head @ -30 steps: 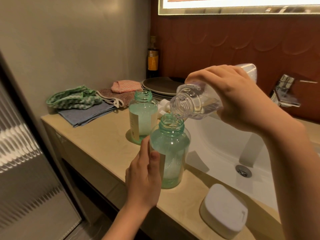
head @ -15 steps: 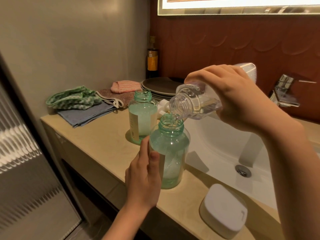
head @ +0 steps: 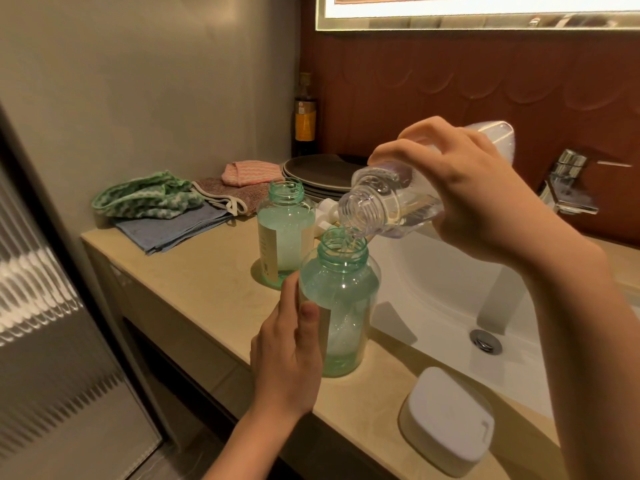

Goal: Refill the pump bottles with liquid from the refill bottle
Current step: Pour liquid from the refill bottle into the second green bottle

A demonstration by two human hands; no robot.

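Right hand (head: 481, 199) is wrapped tight around the clear refill bottle (head: 391, 206), fingers over the top, thumb underneath. That bottle lies nearly on its side, long axis running from upper right down to lower left, base high by the wrist, open mouth tipped down and to the left. A thin clear stream falls from that mouth straight into the neck just below it. Below the grip, the near green bottle (head: 341, 303) stands upright on the counter (head: 194, 282), cap off, mouth pointing up, a little liquid at the bottom. Left hand (head: 287, 362) clasps its lower side, thumb pressed on the front, steadying it. Just behind it a second green bottle (head: 284, 233) stands upright too, open-topped, roughly half full. Right of the pour sits the white sink (head: 450, 306); nearer the camera, a white soap box (head: 446, 420) on the counter edge. Far left, folded cloths (head: 166, 216).
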